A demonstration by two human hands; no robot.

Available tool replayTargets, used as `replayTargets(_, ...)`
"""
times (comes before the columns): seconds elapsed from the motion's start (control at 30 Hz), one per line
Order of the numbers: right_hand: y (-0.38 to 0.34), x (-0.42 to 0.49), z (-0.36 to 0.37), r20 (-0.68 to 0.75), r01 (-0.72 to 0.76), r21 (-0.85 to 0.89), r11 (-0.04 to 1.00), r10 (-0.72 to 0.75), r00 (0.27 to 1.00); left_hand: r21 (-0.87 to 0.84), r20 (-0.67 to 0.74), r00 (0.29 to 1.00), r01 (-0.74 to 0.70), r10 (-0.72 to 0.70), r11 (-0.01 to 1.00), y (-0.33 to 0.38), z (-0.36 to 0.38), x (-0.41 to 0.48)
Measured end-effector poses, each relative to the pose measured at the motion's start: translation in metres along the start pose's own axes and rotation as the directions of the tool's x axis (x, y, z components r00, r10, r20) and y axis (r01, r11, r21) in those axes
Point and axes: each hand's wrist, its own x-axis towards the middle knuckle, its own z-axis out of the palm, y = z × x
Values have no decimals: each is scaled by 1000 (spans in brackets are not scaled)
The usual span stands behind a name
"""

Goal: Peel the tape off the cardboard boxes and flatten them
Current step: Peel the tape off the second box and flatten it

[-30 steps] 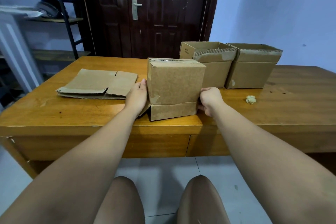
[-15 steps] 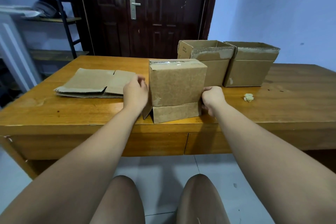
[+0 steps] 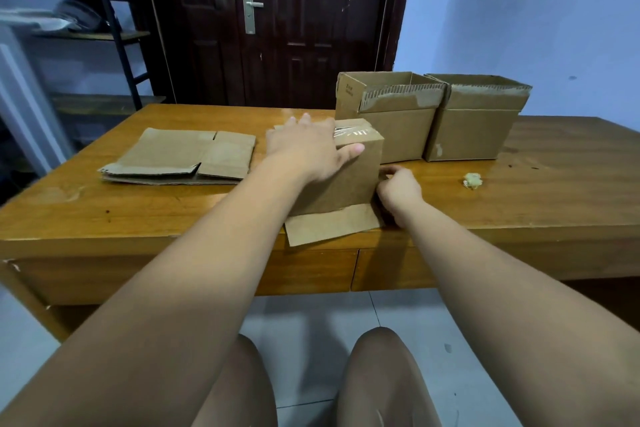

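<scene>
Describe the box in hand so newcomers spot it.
On the wooden table, look right of the flattened cardboard stack. The brown cardboard box nearest the front edge, under the left hand, has a closed, taped top; both boxes behind stand open.

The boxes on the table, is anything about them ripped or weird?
Yes. The left open box and right open box at the back have ragged top front edges: the outer paper is torn away, baring the ribbed layer. The taped box in front has its bottom flap splayed over the edge of the table.
</scene>
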Motion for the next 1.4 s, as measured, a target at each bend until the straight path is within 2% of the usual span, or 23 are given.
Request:
replayTargets(0.1, 1, -2, 3, -117, 72, -300, 951, -111, 987, -9, -16, 1000, -4, 4, 1000, -2, 4, -3)
replayTargets(0.17, 3, -5, 4, -160, 96, -365, 926, -164, 973, -8, -19, 1000, -13, 13, 1000, -3, 5, -5)
replayTargets(0.2, 4, -5, 4, -172, 130, -301, 945, -188, 967, -8, -14, 1000, -16, 16, 1000, -3, 5, -5)
replayTargets(0.3, -2, -9, 4, -196, 208, 80, 975, -190, 962, 1, -12, 1000, -26, 26, 1000, -6, 6, -4)
replayTargets(0.43, -27, -6, 4, -19, 110, 367, 924, -111, 994, 38, -28, 998, -55, 56, 998, -8, 10, 1)
replayTargets(0.5, -37, -1, 1, 67, 50, 388, 920, -82, 994, 63, -44, 997, -56, 59, 996, -10, 12, 3)
replayTargets(0.67, -51, 13, -6, 46, 37, 356, 934, -57, 997, 88, -66, 995, -68, 74, 994, -11, 15, 5)
replayTargets(0.83, -56, 10, -17, 248, -115, 333, 936, 31, 968, 83, -85, 994, -62, 69, 995, -11, 17, 5)
replayTargets(1.1, -60, 13, -33, 376, -206, 375, 904, 54, 925, 88, -92, 993, -61, 70, 994, -11, 18, 6)
replayTargets(1.4, -61, 21, -31, 455, -339, 498, 798, 92, 886, 108, -114, 990, -65, 78, 992, -11, 19, 7)
